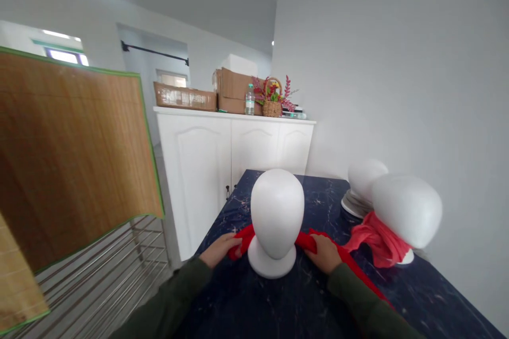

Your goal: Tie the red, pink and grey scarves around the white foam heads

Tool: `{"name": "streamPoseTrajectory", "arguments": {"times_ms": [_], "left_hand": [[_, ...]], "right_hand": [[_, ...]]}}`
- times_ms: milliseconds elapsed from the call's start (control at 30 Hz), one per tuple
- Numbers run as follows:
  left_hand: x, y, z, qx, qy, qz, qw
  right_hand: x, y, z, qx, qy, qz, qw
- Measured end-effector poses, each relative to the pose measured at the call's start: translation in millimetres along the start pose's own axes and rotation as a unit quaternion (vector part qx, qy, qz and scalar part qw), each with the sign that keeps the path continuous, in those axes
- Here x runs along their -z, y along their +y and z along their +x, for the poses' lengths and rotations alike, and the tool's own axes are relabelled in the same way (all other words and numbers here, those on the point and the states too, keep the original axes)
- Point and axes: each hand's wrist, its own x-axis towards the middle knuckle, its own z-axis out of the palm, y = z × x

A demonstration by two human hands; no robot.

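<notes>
A white mannequin head (277,212) stands upright on the dark marbled table, straight in front of me. A bright red scarf (305,242) runs behind its neck and shows on both sides. On the left side of the neck, my left hand (221,249) is closed on one part of the scarf. My right hand (324,253) grips the scarf on the right side, and a long length trails from it along my right forearm toward the table's near side. The part behind the neck is hidden by the head.
Two more white mannequin heads stand at the right by the wall; the nearer head (407,209) wears a coral-red scarf (377,241). A white cabinet (199,169) beyond the table bears cardboard boxes, a bottle (249,99) and a flower basket (272,108). At left is a metal rack (139,254) with bamboo mats.
</notes>
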Motion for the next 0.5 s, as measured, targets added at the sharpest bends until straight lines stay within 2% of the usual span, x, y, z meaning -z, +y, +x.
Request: {"name": "streamPoseTrajectory", "arguments": {"times_ms": [67, 167, 267, 367, 500], "left_hand": [[-11.3, -13.0, -25.7, -0.026, -0.019, -0.096, 0.995], [-34.9, -19.3, -47.4, -0.060, -0.023, -0.142, 0.988], [-60.2, -16.6, -51.7, -0.085, -0.049, -0.092, 0.991], [-79.5, -10.0, -50.5, -0.087, -0.110, -0.045, 0.989], [-89.8, -1.6, -51.3, -0.104, -0.152, 0.032, 0.982]], "right_hand": [[-4.9, 7.5, -17.4, 0.010, 0.016, -0.022, 1.000], [2.0, -7.9, -34.8, 0.006, -0.036, 0.034, 0.999], [13.7, -49.5, -49.8, 0.024, -0.094, 0.186, 0.978], [14.6, -93.0, -67.1, 0.056, -0.115, 0.352, 0.927], [-1.3, -120.9, -89.8, -0.024, -0.096, 0.424, 0.900]]}}
